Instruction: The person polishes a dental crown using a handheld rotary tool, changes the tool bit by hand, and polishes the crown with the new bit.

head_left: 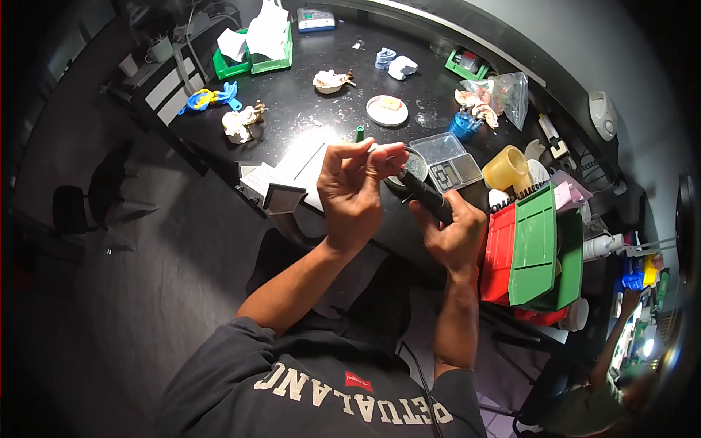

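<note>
My left hand point(353, 186) is raised over the front of the black bench, its fingertips pinched around a small whitish piece point(372, 148) that mostly hides behind them. In my right hand point(454, 237) is a black handpiece point(426, 196), gripped like a thick pen. Its tip points up and left, close to the fingers of my left hand; whether it touches the piece I cannot tell. Just behind the handpiece lie a round dish point(416, 165) and a small digital scale point(444, 174) with a clear lid. A small green object point(360, 131) stands beyond my left fingertips.
Dental casts point(241, 124) and a white dish point(387, 112) with a pinkish block stand on the bench. Green and red bins point(531, 248) crowd its right edge, beside a yellowish cup point(505, 168). A blue-yellow impression tray point(209, 97) lies left. Another person's arm point(619, 332) shows far right.
</note>
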Demonstrator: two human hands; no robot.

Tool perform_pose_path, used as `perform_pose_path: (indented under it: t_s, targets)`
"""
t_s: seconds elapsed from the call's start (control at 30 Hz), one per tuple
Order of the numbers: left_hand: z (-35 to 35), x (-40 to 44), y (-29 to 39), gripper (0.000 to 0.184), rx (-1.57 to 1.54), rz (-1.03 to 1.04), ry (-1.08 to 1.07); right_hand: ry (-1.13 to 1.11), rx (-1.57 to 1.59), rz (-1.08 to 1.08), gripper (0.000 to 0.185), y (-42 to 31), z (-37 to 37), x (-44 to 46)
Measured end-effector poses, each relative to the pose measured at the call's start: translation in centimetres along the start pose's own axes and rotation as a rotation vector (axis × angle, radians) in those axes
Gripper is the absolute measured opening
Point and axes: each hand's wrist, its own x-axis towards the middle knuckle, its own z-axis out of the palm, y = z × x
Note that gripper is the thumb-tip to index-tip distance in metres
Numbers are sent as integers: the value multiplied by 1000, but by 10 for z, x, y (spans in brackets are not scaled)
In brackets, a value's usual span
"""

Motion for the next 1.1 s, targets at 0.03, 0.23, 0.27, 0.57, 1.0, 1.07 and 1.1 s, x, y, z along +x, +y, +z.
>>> perform_pose_path:
  t_s: [0.03,0.23,0.27,0.57,1.0,1.07,1.1]
  targets:
    - [0,-2,-2,20,22,-12,-37,-4,-7,18,46,0,-1,0]
    - [13,-21,5,40,-90,-298,-175,-14,51,92,46,0,-3,0]
    - [9,-21,-1,43,80,-187,-359,-29,71,115,43,4,-2,-2]
    - [34,-46,-10,34,524,-122,-247,86,94,97,46,20,4,-10]
    - [-59,4,28,21,1185,-306,-545,150,207,163,48,13,2,-3]
    - [-60,1,23,19,1188,-224,-573,133,221,167,49,15,0,-3]
    - [-60,1,23,19,1167,-223,-586,132,208,148,47,14,-1,-3]
